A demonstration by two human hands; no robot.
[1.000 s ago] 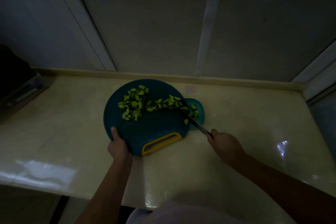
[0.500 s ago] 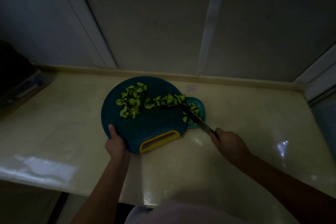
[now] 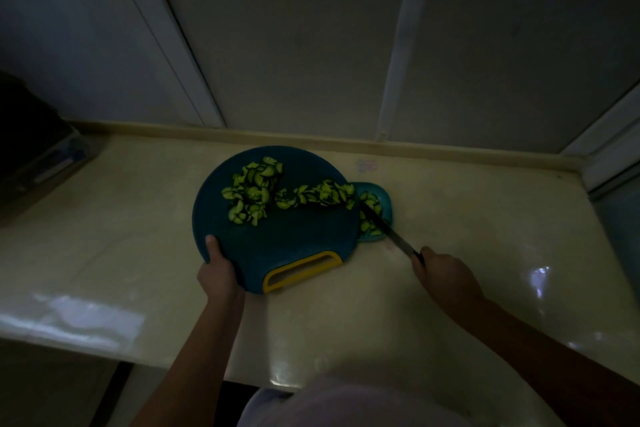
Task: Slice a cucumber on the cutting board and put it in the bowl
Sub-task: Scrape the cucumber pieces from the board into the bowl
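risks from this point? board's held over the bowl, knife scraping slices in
1. The bowl is small and mostly hidden under the cutting board; slices swept by the knife may overshoot onto the counter.
2. The left hand grips only the board's near edge; a slip could dump the far pile.
3. Dim light makes the blade hard to track.

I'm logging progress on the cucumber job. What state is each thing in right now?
cutting board: held at its near-left rim, right edge over the bowl.
cucumber slices: cut, mostly on the board, some in the bowl.
bowl: partly filled.
knife: gripped, blade over the bowl.
left hand: gripping board.
right hand: gripping knife.
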